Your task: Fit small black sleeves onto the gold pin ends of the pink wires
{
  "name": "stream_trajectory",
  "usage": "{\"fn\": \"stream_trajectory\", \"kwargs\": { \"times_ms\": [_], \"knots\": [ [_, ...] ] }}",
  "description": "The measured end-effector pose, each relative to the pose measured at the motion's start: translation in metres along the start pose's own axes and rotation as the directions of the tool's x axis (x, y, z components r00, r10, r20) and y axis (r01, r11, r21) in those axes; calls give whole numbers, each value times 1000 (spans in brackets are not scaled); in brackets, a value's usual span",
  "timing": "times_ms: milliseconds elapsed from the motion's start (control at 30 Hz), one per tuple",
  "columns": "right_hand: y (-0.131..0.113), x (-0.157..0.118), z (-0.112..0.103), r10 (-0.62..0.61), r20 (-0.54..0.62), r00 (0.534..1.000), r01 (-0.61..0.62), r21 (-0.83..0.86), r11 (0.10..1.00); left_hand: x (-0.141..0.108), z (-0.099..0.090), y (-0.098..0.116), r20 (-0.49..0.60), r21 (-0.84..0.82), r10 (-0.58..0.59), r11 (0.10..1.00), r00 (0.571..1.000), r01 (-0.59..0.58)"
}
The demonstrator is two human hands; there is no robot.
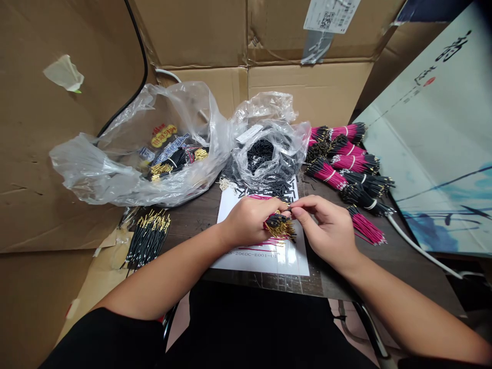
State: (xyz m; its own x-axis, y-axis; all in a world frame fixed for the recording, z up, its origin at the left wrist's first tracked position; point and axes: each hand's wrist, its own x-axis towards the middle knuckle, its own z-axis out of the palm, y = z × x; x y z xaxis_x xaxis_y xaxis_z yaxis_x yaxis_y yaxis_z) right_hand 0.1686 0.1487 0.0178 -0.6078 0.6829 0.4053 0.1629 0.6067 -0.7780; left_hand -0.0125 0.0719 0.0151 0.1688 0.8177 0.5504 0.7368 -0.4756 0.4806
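Note:
My left hand (249, 220) is wrapped round a bundle of wires (281, 228), whose gold pin ends and black sleeves stick out toward the right. My right hand (326, 225) has thumb and forefinger pinched at a small dark piece (291, 208), probably a black sleeve, at the upper edge of that bundle. Fingers hide most of this piece. Under both hands lies a white printed sheet (230, 260) with loose pink wires on it. Just beyond the hands, short black sleeves (282, 190) are scattered in front of a clear bag (292, 136) full of more sleeves.
Tied pink and black wire bundles (351, 163) are piled at the right, with loose pink wires (368, 226) nearer me. A large plastic bag (96, 164) holds gold-ended bundles at the left. Black wires (148, 241) lie below it. Cardboard walls (311, 92) enclose the back and left.

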Motion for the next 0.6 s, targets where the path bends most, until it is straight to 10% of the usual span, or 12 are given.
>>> {"fn": "stream_trajectory", "kwargs": {
  "times_ms": [600],
  "knots": [
    [3, 2, -2, 138, 109, 984, -157, 192, 969, -2, 0, -2, -36, -13, 37, 999, 999, -38]
  ]
}}
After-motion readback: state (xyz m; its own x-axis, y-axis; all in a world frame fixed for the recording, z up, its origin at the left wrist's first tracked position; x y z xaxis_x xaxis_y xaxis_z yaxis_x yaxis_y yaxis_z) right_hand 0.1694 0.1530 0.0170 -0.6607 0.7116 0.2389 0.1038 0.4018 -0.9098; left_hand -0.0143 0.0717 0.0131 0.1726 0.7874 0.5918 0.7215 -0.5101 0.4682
